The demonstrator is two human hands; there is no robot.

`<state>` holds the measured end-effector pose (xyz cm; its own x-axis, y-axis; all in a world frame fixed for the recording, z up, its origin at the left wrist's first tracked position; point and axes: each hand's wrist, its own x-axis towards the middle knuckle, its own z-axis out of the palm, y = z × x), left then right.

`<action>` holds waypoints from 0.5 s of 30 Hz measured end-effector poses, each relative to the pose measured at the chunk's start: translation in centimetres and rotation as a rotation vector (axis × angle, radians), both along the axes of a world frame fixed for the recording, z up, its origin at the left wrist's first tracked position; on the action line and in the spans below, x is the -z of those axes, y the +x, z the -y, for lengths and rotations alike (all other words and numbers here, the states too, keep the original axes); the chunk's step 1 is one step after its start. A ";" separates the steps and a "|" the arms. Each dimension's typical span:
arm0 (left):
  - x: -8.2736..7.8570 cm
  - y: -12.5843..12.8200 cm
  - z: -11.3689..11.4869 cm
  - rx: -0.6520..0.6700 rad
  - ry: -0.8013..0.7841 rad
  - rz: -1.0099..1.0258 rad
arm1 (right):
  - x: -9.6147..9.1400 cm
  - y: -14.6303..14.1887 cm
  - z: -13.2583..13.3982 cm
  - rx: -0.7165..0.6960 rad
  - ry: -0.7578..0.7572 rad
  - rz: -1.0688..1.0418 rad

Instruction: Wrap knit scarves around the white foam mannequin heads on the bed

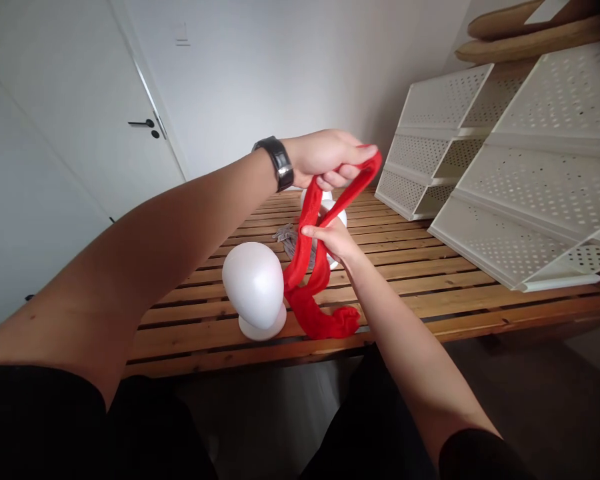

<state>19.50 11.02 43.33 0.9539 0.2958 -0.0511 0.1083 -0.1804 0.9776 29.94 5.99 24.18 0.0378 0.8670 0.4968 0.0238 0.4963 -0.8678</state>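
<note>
A long red cloth (314,293) hangs in a loop over the wooden slatted table (430,280). My left hand (330,157), with a black watch on the wrist, is raised and grips the upper end of the cloth. My right hand (333,240) pinches the cloth lower down, below the left hand. The cloth's loose end lies bunched on the table near the front edge. A white foam head form (257,287) stands just left of the cloth. A second white form (330,207) is mostly hidden behind my hands.
White perforated shelf units (520,173) lie tilted on the right side of the table. A grey crumpled item (286,235) sits behind the cloth. A white door with a black handle (143,123) is at the back left. Wooden pieces (530,30) rest at top right.
</note>
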 end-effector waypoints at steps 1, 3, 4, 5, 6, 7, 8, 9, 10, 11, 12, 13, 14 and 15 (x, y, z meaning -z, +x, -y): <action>-0.6 0.0 0.5 0.021 0.005 0.003 | 0.1 -0.4 0.5 -0.083 -0.070 -0.032; -2.2 -0.8 1.5 0.032 0.023 0.010 | 0.7 -0.4 2.2 -0.191 -0.212 -0.052; -3.1 -1.6 2.0 0.035 0.037 0.019 | 0.9 -0.1 3.2 -0.217 -0.261 -0.075; -3.9 -2.7 2.5 0.038 0.047 0.033 | 1.0 0.5 4.3 -0.238 -0.282 -0.111; -4.7 -3.9 2.9 0.037 0.050 0.048 | 0.8 1.1 5.4 -0.257 -0.275 -0.158; -5.3 -5.3 3.2 0.028 0.044 0.062 | 0.5 1.9 6.4 -0.273 -0.246 -0.208; -5.8 -6.7 3.3 0.008 0.029 0.073 | 0.0 2.8 7.3 -0.290 -0.208 -0.253; -6.1 -8.2 3.2 -0.028 0.010 0.079 | -0.5 3.6 8.1 -0.308 -0.178 -0.284; -6.1 -9.7 2.9 -0.076 -0.009 0.078 | -0.9 4.5 8.8 -0.324 -0.167 -0.300; -6.0 -11.2 2.4 -0.129 -0.023 0.065 | -1.1 5.5 9.4 -0.334 -0.178 -0.301; -5.7 -12.7 1.8 -0.179 -0.033 0.034 | -1.2 6.5 10.0 -0.341 -0.203 -0.293; -5.1 -14.3 1.1 -0.225 -0.045 -0.024 | -1.1 7.5 10.5 -0.348 -0.237 -0.278; -4.4 -15.9 0.3 -0.274 -0.064 -0.112 | -0.8 8.6 11.0 -0.354 -0.279 -0.254; -3.5 -17.5 -0.4 -0.326 -0.098 -0.215 | -0.3 9.6 11.3 -0.360 -0.328 -0.217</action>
